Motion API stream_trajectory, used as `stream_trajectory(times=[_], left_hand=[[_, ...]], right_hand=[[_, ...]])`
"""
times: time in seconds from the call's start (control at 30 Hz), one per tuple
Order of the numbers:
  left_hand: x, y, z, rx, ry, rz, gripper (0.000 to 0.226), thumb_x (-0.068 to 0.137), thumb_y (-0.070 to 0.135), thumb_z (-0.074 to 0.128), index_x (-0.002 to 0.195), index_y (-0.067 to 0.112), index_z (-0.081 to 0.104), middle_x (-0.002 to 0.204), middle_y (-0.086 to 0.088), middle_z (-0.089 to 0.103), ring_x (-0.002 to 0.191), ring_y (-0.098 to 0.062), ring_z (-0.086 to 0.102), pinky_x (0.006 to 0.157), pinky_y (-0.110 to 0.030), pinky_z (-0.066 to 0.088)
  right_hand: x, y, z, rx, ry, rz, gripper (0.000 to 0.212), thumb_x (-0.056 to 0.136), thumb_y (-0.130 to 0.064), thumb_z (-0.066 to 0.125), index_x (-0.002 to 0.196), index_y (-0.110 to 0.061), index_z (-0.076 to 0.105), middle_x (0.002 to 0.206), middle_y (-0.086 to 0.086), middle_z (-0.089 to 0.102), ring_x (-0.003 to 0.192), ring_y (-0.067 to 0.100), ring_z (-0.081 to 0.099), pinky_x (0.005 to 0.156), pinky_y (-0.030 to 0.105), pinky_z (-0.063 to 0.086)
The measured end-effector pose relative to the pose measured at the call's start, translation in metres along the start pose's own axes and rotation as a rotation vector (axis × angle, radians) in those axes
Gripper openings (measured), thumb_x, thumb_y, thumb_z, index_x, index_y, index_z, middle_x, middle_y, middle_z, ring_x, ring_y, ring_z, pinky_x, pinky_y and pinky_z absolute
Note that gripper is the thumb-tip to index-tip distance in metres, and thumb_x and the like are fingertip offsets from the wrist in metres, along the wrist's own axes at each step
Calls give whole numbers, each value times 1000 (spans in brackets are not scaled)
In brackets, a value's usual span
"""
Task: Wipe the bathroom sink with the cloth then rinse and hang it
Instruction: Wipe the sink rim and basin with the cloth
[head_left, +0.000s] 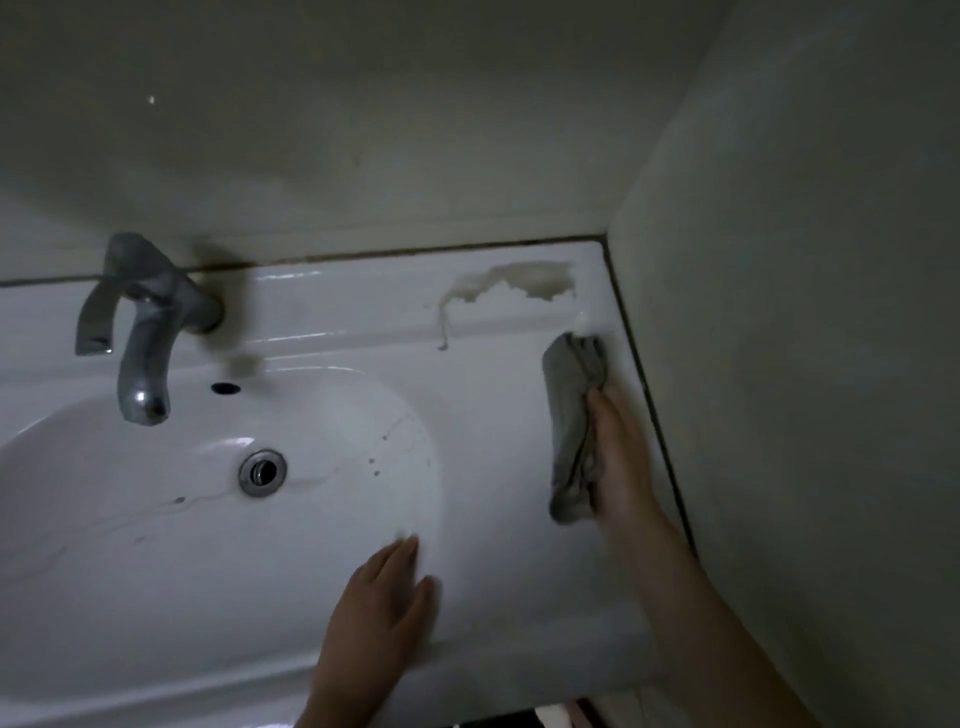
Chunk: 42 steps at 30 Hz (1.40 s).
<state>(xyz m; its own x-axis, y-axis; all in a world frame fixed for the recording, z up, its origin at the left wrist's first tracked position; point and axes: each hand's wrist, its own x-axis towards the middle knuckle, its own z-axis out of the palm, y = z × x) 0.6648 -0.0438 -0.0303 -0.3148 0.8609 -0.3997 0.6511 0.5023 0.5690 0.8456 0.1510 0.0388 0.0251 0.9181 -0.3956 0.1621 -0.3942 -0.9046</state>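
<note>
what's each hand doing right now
left hand: open, flat on the sink rim
right hand: open, pressing the cloth

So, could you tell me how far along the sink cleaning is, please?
Early on. Nothing looks finished: a brown stain marks the sink at its back edge and dark specks dot its bowl. The right hand presses the cloth on the right side. Rinsing and hanging are left.
</note>
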Motion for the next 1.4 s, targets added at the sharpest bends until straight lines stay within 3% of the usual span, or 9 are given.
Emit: stream_trajectory(times=[0.1,0.17,0.3,0.4,0.57,0.87,1.03,1.13,1.4], left_hand=[[4,-5,3,22,8,29,71,73,63,46,123,18,67,128,-1,65,117,-20,62,98,-27,40],[5,-8,7,24,11,16,71,70,64,46,123,21,68,129,2,65,116,-19,63,96,-28,42],[9,-14,15,43,38,25,62,67,58,52,112,21,74,115,3,72,101,-16,71,85,-18,47],[14,-19,21,83,74,77,59,67,54,53,106,15,76,106,-3,75,95,-15,69,82,-18,42],[18,-21,26,100,145,153,59,65,53,54,101,14,78,102,-3,75,96,-9,53,82,-21,42],[21,-19,26,124,89,165,56,62,52,51,93,16,80,94,-1,77,76,-15,74,59,-22,56],[22,-19,29,106,104,167,57,60,52,52,99,19,77,93,-2,77,76,-16,75,57,-23,57],[21,-21,31,72,101,179,59,59,52,53,111,25,59,95,-1,76,77,-15,74,60,-23,57],[18,-25,31,101,30,135,58,59,54,55,103,24,77,103,4,75,84,-13,73,66,-19,57]], right_hand=[[64,-37,7,-86,168,-264,40,100,-19,39,138,-11,47,139,3,51,123,13,49,109,26,35],[119,-46,16,-313,185,-437,37,97,-9,37,130,-1,51,131,8,55,118,19,51,104,18,35],[186,-25,40,-908,202,-614,50,95,-27,34,132,5,47,136,22,50,127,35,46,111,37,31],[189,-10,56,-1021,269,-656,53,97,-26,35,138,8,40,142,27,44,132,40,41,115,45,28],[171,-5,102,-1003,277,-766,50,96,-22,34,135,8,45,139,25,48,132,37,44,115,42,28],[109,0,225,-957,106,-919,49,98,-25,32,138,1,44,144,16,47,136,27,41,116,34,24],[92,3,267,-982,67,-981,50,99,-25,32,140,1,42,146,17,44,137,27,39,117,33,21],[91,5,278,-986,63,-993,50,98,-25,33,141,1,41,147,17,43,139,27,37,117,33,17],[71,11,331,-1001,-219,-1234,48,94,-25,51,133,3,50,138,18,53,132,29,46,117,36,22]])
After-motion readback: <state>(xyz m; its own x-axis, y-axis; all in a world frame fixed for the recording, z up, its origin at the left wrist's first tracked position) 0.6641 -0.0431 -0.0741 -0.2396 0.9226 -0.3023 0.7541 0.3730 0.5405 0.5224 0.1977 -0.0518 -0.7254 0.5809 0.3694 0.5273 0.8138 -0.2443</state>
